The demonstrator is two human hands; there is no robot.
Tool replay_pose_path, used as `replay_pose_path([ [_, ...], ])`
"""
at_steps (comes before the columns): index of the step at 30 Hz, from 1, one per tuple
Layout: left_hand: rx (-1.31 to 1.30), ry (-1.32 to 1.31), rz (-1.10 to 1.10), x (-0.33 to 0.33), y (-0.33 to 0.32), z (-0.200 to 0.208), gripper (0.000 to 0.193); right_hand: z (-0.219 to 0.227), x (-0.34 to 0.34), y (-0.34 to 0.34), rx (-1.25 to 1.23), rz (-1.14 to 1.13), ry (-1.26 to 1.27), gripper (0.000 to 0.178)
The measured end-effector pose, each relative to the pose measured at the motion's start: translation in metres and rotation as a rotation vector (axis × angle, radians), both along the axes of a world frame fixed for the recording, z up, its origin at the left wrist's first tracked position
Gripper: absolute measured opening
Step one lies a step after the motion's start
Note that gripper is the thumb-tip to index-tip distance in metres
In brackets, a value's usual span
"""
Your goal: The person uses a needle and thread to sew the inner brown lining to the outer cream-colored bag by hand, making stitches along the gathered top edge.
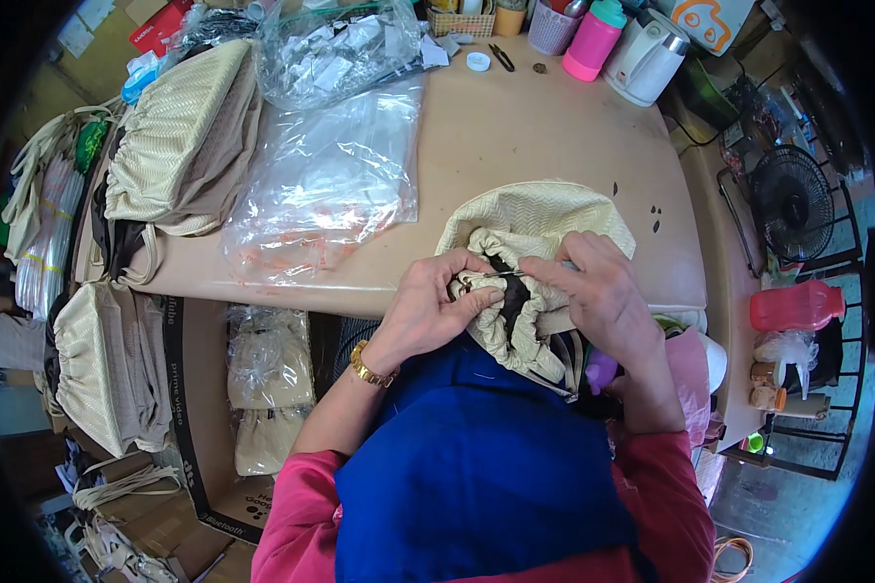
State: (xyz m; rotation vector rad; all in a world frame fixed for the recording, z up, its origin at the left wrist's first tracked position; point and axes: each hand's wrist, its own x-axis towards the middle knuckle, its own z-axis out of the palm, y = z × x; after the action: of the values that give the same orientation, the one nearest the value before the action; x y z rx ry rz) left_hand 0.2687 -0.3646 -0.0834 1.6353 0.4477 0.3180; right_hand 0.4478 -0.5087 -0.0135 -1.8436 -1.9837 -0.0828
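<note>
A cream woven bag [540, 209] with gathered fabric and a black lining is bunched up at the table's front edge, partly over my lap. With thumb and fingers my left hand [436, 303] pinches a fold of it near the dark opening. My right hand [598, 291] is closed just beside, its fingertips at the same fold. Between its fingers a small greyish piece shows, perhaps part of a slim tool; its kind is hidden. Below the hands, the bag's lower part and a dark-edged strap hang against my blue apron [476, 466].
Similar cream bags [180, 136] are stacked at the left, with more [107, 364] below. Clear plastic bags [331, 175] lie on the table [515, 126]. Black thread snips [502, 57], a pink bottle [594, 44] and a white kettle [646, 60] stand far back. A fan [794, 202] is at right.
</note>
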Motion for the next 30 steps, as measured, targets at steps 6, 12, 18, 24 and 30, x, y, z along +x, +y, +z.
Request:
replay_pose_path([
  [6, -0.072, -0.055, 0.000, 0.000, 0.000, 0.000, 0.021, -0.015, 0.009, 0.002, -0.113, -0.024, 0.382, 0.038],
  [12, -0.075, -0.058, -0.018, 0.001, 0.000, -0.003, 0.021, -0.029, 0.021, 0.004, -0.231, 0.002, 0.910, 0.036],
  [18, -0.050, -0.046, -0.016, -0.001, 0.001, -0.002, 0.020, -0.027, 0.019, -0.004, -0.105, -0.001, 0.846, 0.036],
  [24, -0.113, -0.084, -0.020, 0.000, 0.000, -0.001, 0.020, -0.024, 0.012, -0.002, -0.009, 0.014, 0.795, 0.037],
  [30, -0.071, -0.072, -0.008, -0.001, 0.000, -0.002, 0.021, -0.020, 0.004, 0.002, 0.041, -0.038, 0.427, 0.037],
])
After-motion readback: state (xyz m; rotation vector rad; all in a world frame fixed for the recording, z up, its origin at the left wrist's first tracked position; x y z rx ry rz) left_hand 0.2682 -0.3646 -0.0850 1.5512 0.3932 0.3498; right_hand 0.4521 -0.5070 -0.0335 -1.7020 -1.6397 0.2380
